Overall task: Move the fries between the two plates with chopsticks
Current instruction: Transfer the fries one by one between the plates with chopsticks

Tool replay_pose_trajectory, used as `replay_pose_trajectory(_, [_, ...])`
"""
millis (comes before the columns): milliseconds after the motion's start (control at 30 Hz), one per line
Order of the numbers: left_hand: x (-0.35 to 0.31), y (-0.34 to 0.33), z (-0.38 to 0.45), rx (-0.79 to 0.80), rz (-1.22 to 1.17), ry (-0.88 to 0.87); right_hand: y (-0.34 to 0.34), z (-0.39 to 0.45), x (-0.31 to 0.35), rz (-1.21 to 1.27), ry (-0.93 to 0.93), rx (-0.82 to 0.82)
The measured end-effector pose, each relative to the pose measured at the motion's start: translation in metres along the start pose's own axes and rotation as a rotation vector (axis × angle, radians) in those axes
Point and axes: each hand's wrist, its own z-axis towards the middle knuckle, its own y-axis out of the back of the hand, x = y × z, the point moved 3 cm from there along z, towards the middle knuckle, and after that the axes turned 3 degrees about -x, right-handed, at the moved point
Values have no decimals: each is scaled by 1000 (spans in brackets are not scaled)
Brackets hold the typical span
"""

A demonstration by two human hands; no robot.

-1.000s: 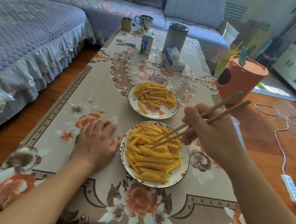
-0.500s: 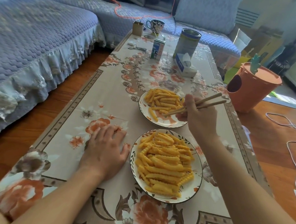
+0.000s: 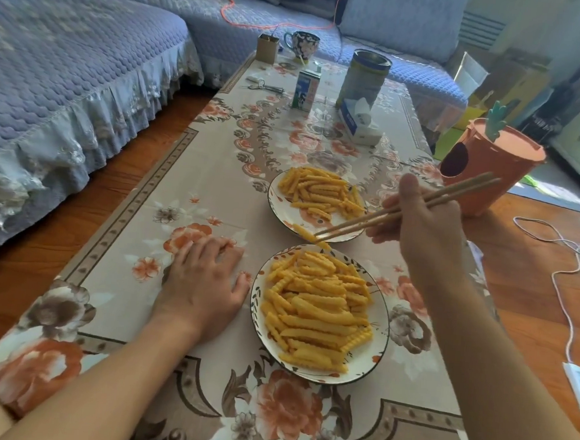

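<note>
Two wooden chopsticks gripped by right hand, pinching crinkle-cut fry, left hand flat on tablecloth

Left hand blocks near plate's left side.

Right hand: chopsticks held, one fry pinched between the plates.
Left hand: laid flat on tablecloth, beside near plate.
Far plate: fries heaped.
</note>
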Motion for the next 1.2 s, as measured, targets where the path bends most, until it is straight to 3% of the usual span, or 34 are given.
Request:
replay_pose_trajectory(400, [-1,-2,0,11,15,16,45,-50,8,-106,-48,150])
replay_pose_trajectory(1200, [0,-3,0,-9,13,-1,48,-49,4,-53,14,152])
